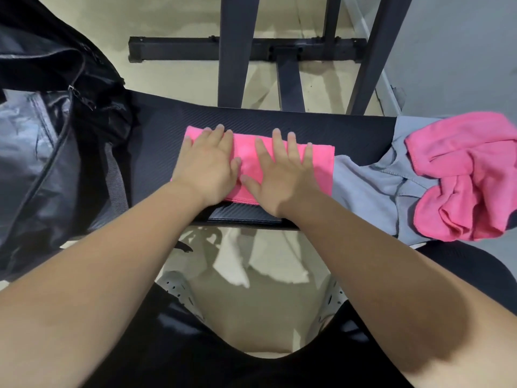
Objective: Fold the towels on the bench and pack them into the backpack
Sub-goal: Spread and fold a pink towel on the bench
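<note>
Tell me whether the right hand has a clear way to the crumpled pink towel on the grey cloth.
Probably yes. The right hand lies flat on the folded pink towel, holding nothing, and only the grey cloth lies between it and the crumpled pink towel.

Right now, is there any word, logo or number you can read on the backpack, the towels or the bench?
None. No words, logos or numbers show on the backpack, the folded pink towel, the crumpled pink towel, the grey cloth or the bench.
</note>
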`<state>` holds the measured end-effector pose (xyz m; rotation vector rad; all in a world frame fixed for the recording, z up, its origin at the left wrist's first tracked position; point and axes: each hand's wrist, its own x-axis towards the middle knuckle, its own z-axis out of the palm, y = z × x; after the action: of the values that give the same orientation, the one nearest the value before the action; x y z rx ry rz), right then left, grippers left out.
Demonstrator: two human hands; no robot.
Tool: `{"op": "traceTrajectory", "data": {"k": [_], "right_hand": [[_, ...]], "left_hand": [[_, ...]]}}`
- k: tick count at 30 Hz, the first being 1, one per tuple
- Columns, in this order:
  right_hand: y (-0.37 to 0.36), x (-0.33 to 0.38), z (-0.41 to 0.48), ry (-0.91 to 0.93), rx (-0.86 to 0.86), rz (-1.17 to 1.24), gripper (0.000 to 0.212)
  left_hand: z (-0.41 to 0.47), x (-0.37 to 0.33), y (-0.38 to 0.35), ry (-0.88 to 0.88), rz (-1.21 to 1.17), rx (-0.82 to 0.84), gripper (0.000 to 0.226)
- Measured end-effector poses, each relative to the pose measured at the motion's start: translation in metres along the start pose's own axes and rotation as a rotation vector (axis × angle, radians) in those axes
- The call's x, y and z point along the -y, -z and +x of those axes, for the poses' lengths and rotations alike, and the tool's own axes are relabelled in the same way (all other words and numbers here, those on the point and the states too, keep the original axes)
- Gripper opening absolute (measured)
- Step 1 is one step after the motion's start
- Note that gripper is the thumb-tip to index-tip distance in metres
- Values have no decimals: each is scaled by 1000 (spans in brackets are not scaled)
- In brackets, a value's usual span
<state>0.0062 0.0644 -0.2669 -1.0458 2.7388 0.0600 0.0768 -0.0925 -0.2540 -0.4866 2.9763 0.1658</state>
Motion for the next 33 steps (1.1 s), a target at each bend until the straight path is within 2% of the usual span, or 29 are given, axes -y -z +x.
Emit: {"op": "traceTrajectory", "data": {"k": [2,7,12,16,19,22,27,29,33], "right_hand": [[-10,-5,2,-41,-8,27,87],[-16,-29,-5,-59,-86,50,94],[-14,-54,-8,-96,-38,47,98],[-7,-66,-8,18,6,55,115],[2,-76,-8,102,37,-21,119],[11,-62,-11,125,31,-75,115],[2,-6,-10,168,-104,-15,99],[-12,5,-12,154,-92,-33,98],[-24,8,-14,128,-101,-7,98]], "left_hand": [[6,0,-16,36,-12,61,71],[7,14,-23,85,-46,54,81],[8,17,-21,110,-90,69,84],[-13,4,-20,132,20,95,90],[-34,-1,-20,128,61,90,93],[-44,9,-18,127,2,0,90],[-45,32,-7,340,-60,-184,77],[-44,38,-2,409,-83,-182,72],[-43,45,-6,455,-277,-128,64]]}}
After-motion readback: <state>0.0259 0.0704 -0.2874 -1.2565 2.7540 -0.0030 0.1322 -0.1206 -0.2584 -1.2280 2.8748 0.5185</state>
